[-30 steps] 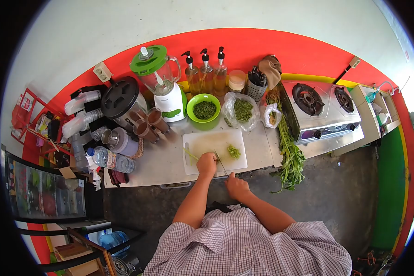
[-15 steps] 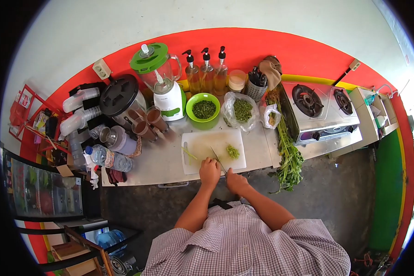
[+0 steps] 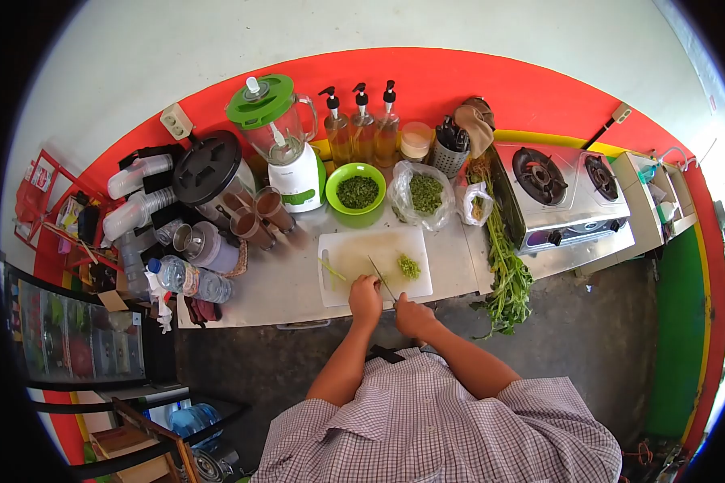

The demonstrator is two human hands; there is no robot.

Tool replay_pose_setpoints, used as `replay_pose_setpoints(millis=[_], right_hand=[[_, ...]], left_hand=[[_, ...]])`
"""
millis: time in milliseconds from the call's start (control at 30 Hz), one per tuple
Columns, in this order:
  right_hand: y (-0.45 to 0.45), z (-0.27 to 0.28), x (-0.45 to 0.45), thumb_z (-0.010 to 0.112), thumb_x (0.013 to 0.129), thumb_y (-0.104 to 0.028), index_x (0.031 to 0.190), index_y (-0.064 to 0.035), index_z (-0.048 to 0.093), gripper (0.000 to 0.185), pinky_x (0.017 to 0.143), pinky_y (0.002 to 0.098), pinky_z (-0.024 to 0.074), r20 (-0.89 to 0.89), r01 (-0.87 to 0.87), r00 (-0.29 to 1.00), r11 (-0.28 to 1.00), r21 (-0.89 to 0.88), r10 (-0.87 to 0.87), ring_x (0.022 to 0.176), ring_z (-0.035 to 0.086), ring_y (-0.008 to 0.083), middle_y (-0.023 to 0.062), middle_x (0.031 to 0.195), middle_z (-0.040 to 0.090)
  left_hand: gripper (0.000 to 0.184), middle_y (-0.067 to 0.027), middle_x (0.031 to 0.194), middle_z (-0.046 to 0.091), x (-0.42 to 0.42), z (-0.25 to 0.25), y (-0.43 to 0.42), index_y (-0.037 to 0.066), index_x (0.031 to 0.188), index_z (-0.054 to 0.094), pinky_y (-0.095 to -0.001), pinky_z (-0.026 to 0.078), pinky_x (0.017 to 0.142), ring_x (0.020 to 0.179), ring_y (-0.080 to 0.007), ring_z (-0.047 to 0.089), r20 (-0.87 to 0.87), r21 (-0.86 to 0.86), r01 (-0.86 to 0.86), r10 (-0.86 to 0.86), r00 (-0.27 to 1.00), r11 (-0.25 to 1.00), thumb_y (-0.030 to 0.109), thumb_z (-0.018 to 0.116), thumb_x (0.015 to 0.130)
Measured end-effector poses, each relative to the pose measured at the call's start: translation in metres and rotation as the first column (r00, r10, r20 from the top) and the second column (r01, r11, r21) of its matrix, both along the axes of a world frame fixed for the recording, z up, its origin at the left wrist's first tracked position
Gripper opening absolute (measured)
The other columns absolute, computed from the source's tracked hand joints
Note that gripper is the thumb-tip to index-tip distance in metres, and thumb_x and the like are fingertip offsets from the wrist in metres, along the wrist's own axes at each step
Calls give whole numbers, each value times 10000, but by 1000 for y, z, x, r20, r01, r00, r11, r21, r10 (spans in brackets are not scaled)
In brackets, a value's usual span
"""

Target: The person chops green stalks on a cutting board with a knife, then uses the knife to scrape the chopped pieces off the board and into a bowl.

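A white cutting board lies on the metal counter. My right hand is closed round the handle of a knife, whose blade points up and left over the board. Just left of the blade, my left hand rests closed at the board's near edge; what its fingers hold, if anything, is too small to make out. A pale green stalk lies on the board's left side. Chopped green pieces form a small pile right of the knife.
Behind the board stand a green bowl of chopped greens, a plastic bag of greens and a blender. Leafy stalks hang over the counter edge beside a gas stove. Cups and a water bottle stand left.
My left hand has moved slightly down and to the right, its fingers drawn in closer to the knife. The blade has tilted slightly to the left.
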State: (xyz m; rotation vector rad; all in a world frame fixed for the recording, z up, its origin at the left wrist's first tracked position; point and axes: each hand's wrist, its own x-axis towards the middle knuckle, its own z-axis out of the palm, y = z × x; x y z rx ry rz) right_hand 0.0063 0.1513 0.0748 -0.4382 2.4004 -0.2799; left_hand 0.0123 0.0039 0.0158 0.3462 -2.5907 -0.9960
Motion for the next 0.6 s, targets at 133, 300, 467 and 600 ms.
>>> replay_pose_setpoints(millis=[133,300,467,600], right_hand=[[-7,-14,2,615,928,-225,1196,28,430,412,860,523,564,-11,57,998,998,-9,-57,1007,711,434,278,1041,715],[-6,5,-2,613,937,-229,1205,29,426,416,850,527,568,15,0,1000,1000,-11,0,1008,710,436,288,1041,711],[-7,-15,3,578,952,-219,1194,29,438,374,841,518,575,-29,56,998,998,-25,-57,973,723,422,282,1024,716],[-10,-1,-5,562,950,-193,1211,31,430,368,841,515,576,-30,1,1000,1000,15,-1,961,726,423,283,1012,717]], left_hand=[[87,-117,927,676,5,-3,3,39,938,704,-461,526,798,915,-364,635,27,-61,18,-16,999,998,73,647,883],[95,-136,933,672,3,1,1,38,936,700,-464,515,789,931,-367,625,97,124,-74,62,993,990,53,697,842],[106,-146,922,662,2,3,-7,37,937,701,-463,513,791,920,-366,622,142,93,-21,8,990,995,47,705,832],[105,-119,951,650,9,5,-4,43,960,707,-456,525,803,947,-348,616,55,-21,42,-41,998,999,66,671,864]])
